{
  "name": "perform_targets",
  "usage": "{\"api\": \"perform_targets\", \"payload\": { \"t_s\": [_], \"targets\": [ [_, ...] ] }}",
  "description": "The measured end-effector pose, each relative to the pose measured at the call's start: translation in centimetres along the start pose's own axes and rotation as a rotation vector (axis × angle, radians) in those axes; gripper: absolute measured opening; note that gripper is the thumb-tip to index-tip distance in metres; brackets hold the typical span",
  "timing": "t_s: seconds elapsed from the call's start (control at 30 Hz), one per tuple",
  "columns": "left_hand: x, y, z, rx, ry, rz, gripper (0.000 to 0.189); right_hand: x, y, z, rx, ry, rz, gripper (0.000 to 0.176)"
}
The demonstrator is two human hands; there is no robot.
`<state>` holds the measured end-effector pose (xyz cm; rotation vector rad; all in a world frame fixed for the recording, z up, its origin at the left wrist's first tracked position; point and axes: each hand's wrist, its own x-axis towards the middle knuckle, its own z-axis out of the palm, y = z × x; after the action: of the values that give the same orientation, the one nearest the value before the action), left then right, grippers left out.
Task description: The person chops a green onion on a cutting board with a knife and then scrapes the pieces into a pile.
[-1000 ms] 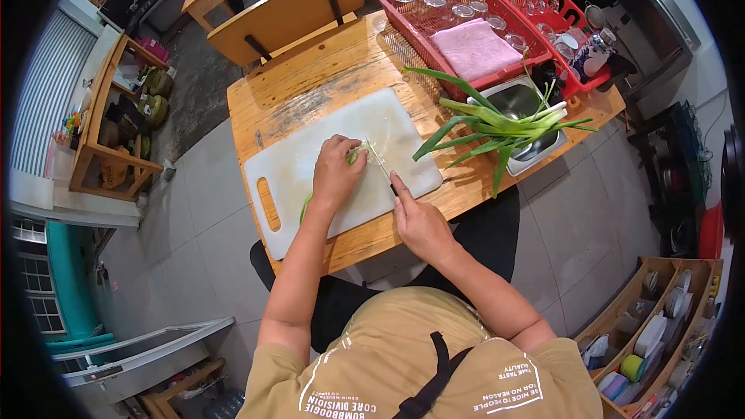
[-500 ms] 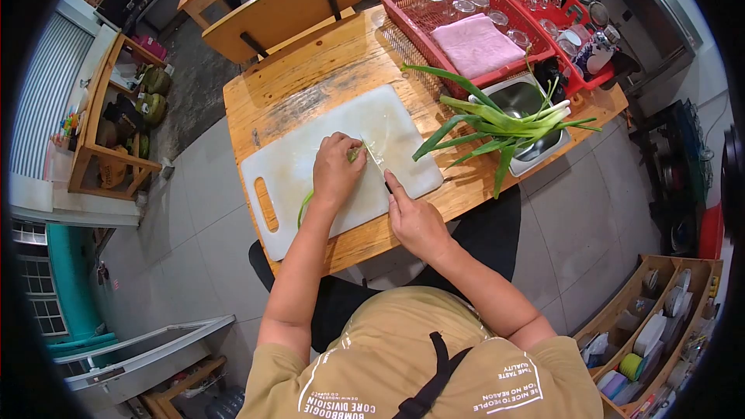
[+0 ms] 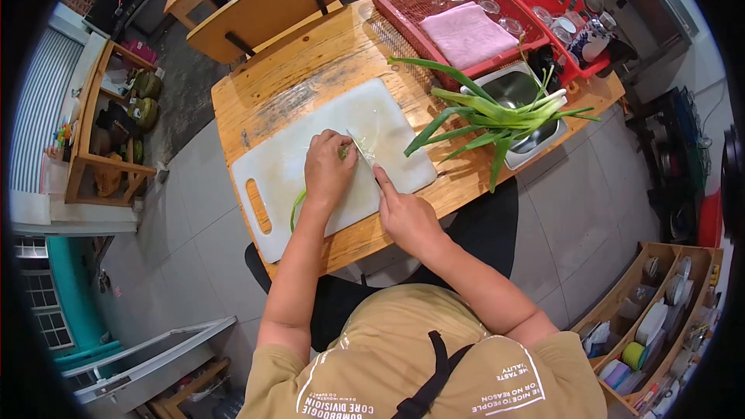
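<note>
My left hand [image 3: 330, 167] is closed around a green onion [image 3: 298, 206] on the white cutting board [image 3: 287, 140]. The onion's green end trails out below my wrist, and a bit of it shows by my fingertips. My right hand [image 3: 405, 213] grips the dark handle of a knife [image 3: 362, 147], whose blade lies slantwise right beside my left fingers. Small pale cut pieces [image 3: 378, 142] lie on the board to the right of the blade. A bunch of green onions [image 3: 500, 118] rests across metal containers [image 3: 535, 138] to the right of the board.
A red basket [image 3: 392, 12] at the back holds upturned glasses and a folded pink cloth [image 3: 472, 33]. Another red rack [image 3: 570, 15] with glasses and mugs stands beside it. A wooden bench [image 3: 268, 4] is across the table [image 3: 268, 97]. Wooden compartments [image 3: 621, 295] stand at lower right.
The whole view has shifted slightly, so the table and board appear a little further left. Both hands keep their hold, and the knife stays close to the left fingers.
</note>
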<state>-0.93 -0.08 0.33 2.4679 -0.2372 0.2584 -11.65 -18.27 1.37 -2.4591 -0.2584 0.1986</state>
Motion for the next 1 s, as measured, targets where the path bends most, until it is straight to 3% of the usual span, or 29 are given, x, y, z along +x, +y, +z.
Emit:
{"api": "perform_targets", "payload": {
  "t_s": [0.6, 1.0],
  "targets": [
    [-0.2, -0.4, 0.2, -0.036, 0.054, 0.013, 0.013, -2.0, 0.5, 0.7, -0.083, 0.019, 0.002, 0.07],
    [-0.3, -0.3, 0.3, -0.006, 0.058, 0.019, 0.014, 1.3, -0.3, 0.1, -0.048, 0.001, 0.033, 0.065]
  ]
}}
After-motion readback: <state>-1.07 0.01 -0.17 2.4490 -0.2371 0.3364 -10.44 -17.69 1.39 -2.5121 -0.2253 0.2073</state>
